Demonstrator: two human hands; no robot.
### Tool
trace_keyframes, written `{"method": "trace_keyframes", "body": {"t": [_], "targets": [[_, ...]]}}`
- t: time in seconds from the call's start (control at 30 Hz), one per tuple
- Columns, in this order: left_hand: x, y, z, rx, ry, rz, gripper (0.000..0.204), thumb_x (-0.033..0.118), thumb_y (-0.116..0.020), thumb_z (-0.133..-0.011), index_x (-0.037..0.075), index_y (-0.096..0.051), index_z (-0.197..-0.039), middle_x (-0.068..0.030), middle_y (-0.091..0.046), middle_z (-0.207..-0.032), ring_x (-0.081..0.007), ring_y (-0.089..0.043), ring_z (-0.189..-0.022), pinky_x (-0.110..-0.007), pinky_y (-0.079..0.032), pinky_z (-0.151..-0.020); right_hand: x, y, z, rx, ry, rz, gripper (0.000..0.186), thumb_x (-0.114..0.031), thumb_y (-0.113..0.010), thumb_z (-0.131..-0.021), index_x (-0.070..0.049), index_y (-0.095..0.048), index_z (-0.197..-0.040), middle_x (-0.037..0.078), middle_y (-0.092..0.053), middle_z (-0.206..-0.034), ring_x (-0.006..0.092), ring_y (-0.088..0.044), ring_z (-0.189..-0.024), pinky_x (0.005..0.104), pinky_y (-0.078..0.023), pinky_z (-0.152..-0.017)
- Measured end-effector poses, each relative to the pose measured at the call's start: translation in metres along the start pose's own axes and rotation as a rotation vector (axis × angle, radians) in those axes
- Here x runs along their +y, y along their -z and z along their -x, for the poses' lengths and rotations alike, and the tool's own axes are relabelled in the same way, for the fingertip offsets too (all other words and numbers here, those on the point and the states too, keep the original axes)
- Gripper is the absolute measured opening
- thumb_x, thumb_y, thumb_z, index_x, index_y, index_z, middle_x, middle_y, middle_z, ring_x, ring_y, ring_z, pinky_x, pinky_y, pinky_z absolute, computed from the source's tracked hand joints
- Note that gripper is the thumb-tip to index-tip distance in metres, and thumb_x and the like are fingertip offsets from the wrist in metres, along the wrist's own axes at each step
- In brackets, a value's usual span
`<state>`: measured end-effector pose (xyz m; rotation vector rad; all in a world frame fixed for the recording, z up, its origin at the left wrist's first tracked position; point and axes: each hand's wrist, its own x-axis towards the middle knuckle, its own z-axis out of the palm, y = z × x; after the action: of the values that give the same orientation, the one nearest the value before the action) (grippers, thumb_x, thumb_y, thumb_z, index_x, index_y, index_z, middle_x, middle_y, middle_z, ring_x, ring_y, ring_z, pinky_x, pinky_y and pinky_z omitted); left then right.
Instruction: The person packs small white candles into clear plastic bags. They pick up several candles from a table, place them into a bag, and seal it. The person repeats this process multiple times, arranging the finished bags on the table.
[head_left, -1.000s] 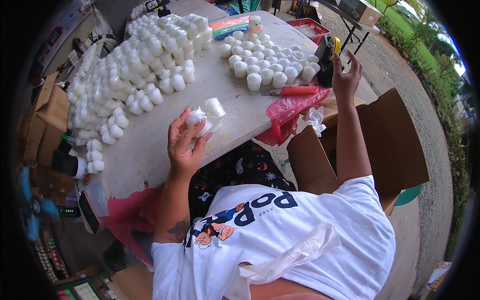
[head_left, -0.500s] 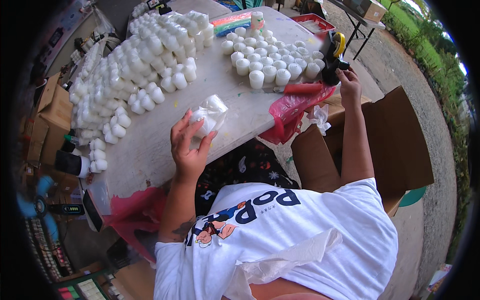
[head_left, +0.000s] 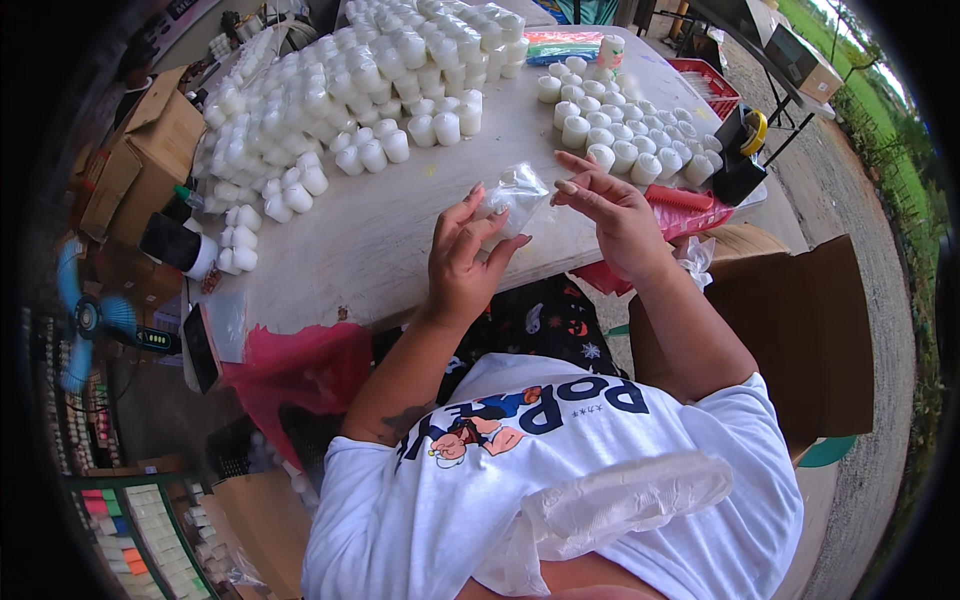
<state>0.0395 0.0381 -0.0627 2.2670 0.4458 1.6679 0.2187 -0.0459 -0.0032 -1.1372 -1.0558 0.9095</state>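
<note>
A clear plastic bag with white candles inside stands at the table's near edge. My left hand curls round it from the left, fingers and thumb gripping its sides. The fingers of my right hand pinch at the loose top end of the bag. Whether a bit of tape is between them is too small to tell. Beyond my right hand, loose white candles stand in close rows. A large pile of bagged white candles covers the table's far left.
At the table's right edge is a black tape dispenser with a yellow roll. A red plastic bag hangs nearby, above an open cardboard box. A red crate sits behind. A blue fan stands at left.
My right hand has come from the tape dispenser to the top of the bag. My left hand still holds the bag. The head view has shifted.
</note>
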Motion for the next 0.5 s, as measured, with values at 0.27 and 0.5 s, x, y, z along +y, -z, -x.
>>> {"method": "trace_keyframes", "body": {"t": [0.27, 0.5], "targets": [[-0.002, -0.002, 0.003, 0.026, 0.021, 0.032, 0.045, 0.009, -0.085, -0.066, 0.008, -0.061, -0.103, -0.0193, -0.058, -0.119, -0.0341, -0.06, -0.108, -0.039, -0.054, -0.085, 0.008, -0.029, -0.013, -0.042, 0.022, 0.399, 0.029, -0.03, -0.066, -0.088, -0.004, -0.071, -0.075, 0.021, -0.061, -0.121, 0.0326, -0.027, -0.141, 0.0418, -0.01, -0.116], [-0.004, 0.001, 0.003, 0.038, -0.022, -0.038, 0.048, 0.009, -0.085, -0.064, 0.006, -0.058, -0.103, -0.0179, -0.058, -0.116, -0.0338, -0.06, -0.105, -0.039, -0.053, -0.084, -0.001, -0.03, -0.013, -0.103, -0.063, 0.595, 0.042, -0.039, -0.067, -0.087, -0.001, -0.067, -0.068, 0.028, -0.055, -0.127, 0.0377, -0.029, -0.139, 0.0412, -0.027, -0.11]]}}
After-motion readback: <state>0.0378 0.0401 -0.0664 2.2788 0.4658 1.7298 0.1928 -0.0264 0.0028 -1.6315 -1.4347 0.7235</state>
